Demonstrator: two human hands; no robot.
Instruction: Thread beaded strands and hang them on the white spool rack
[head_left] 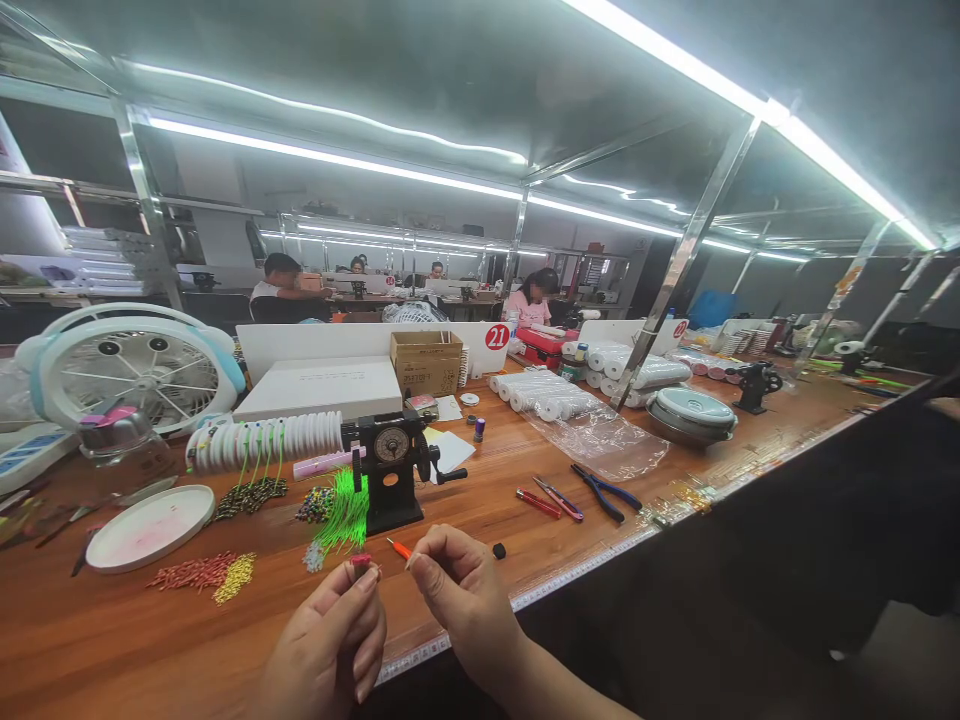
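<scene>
Red piece (361,561) is sitting in the pinching grip of the left hand (330,630), over the tabletop (484,490); the right hand (465,600) is hovering, fingertips pressing together, contents indiscernible. Fine handling is apparently proceeding, seemingly calling for a steady pinch.

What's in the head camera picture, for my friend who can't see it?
A bare left hand pinches a small red piece over a wooden workbench, and the right hand curls beside it. Beyond stand a black hand-cranked winder with white rings and a blue-and-white fan.
</scene>
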